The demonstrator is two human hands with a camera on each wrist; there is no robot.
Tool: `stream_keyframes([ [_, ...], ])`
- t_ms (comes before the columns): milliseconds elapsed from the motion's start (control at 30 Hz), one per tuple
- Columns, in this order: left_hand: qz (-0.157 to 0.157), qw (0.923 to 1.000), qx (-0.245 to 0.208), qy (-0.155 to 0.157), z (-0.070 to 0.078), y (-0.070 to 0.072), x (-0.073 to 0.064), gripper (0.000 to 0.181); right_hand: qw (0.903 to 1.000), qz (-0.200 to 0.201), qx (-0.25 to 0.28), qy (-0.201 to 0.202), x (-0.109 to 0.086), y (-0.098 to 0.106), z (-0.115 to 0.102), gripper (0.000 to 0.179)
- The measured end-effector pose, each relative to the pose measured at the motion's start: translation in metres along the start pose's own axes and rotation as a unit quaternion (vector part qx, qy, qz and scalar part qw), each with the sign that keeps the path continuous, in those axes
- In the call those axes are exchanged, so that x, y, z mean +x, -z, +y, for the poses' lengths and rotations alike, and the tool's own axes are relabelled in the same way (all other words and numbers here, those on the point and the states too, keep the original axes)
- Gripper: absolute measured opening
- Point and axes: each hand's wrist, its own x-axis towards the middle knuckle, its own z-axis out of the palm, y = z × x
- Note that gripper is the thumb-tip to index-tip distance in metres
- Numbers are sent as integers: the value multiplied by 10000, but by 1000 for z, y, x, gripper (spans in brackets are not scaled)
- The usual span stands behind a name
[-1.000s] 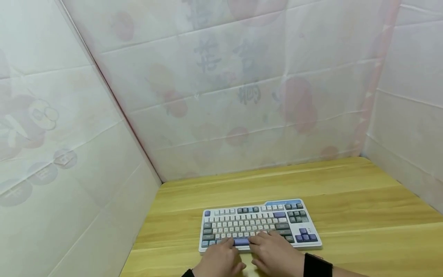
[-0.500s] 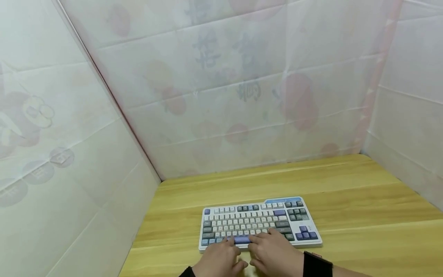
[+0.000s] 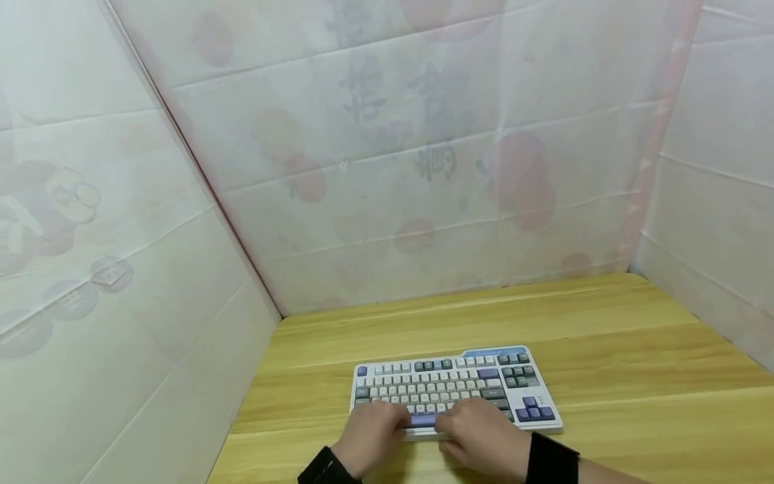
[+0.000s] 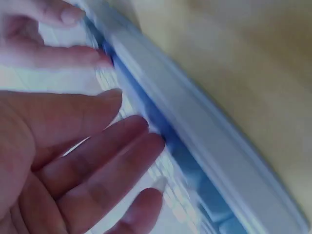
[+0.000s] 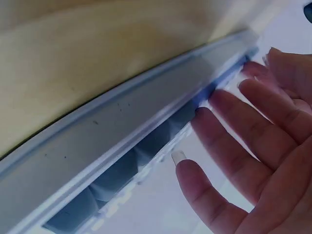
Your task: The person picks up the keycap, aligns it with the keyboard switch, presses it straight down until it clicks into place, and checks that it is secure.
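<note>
A white-framed keyboard with cream, grey and purple keys lies on the wooden table. My left hand is over its lower left keys and hides some of them. In the left wrist view the fingers are loosely bent above the keys, with nothing held. My right hand is at the right end of the purple space bar. Its fingers are gently bent along the bottom key row in the right wrist view. Whether any fingertip presses a key cannot be made out.
The yellow wood-grain table extends around the keyboard. Pale printed sheeting stands behind it and at both sides. Dark bands circle both wrists.
My left hand has shifted forward over the lower left keys, hiding more of them, and its wristband shows more. The right hand has barely moved. The keyboard stays in place.
</note>
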Motion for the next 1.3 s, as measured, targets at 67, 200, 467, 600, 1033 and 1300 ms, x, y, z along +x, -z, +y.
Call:
stream_keyframes([
  [67,64,9994,-224,272,-10,0,8,10,9993,6,306,-236,6,1,8,15],
  [200,-278,9941,-736,741,-26,-1,19,16,9962,-160,495,-705,14,0,21,13],
  [467,-1051,9748,-1546,1216,-37,-1,25,26,9672,-1158,1463,-1723,17,-3,31,23],
  [600,-1080,9719,-1618,1325,-38,-2,25,26,9584,-1337,1733,-1832,19,-4,34,24],
  [1033,-1054,9789,-1389,1067,-41,-7,29,25,9514,-1541,1893,-1876,22,-3,46,24],
  [1300,-1123,9758,-1517,1107,-36,-3,21,26,9482,-1543,1949,-1976,15,-2,43,25],
])
